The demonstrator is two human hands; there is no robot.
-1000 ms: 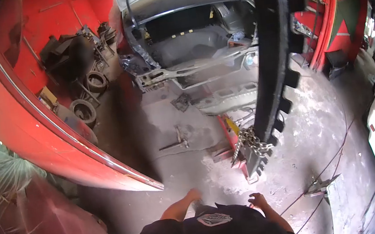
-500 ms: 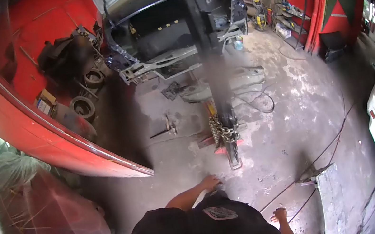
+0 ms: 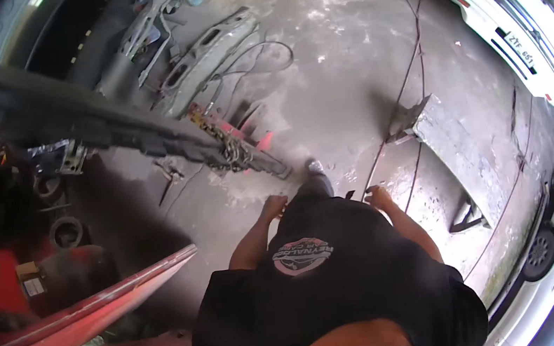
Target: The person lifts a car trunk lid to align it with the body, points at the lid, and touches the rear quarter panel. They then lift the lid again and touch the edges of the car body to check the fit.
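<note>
My left hand (image 3: 273, 208) hangs beside my dark trousers, fingers loosely curled and apart, with no object visible in it. On the other side, my right hand (image 3: 379, 197) is also free, its fingers slightly spread over the floor. Ahead of my shoe (image 3: 315, 167) is the foot of a long dark steel post (image 3: 180, 140), slanting up to the left. A chain (image 3: 237, 151) is wrapped round the post near its lower end. Neither hand touches the post.
A grey metal panel stand (image 3: 455, 155) is at my right, with cables (image 3: 411, 69) on the floor. A red panel (image 3: 97, 304) juts in from the left. Beyond lie a loose car bumper beam (image 3: 211, 55) and a tire (image 3: 67, 233). A white vehicle (image 3: 510, 20) stands at right.
My view has swung to the right, so the post, the red panel and the car body shift left. The panel stand and white vehicle show more fully. Both hands remain free at my sides.
</note>
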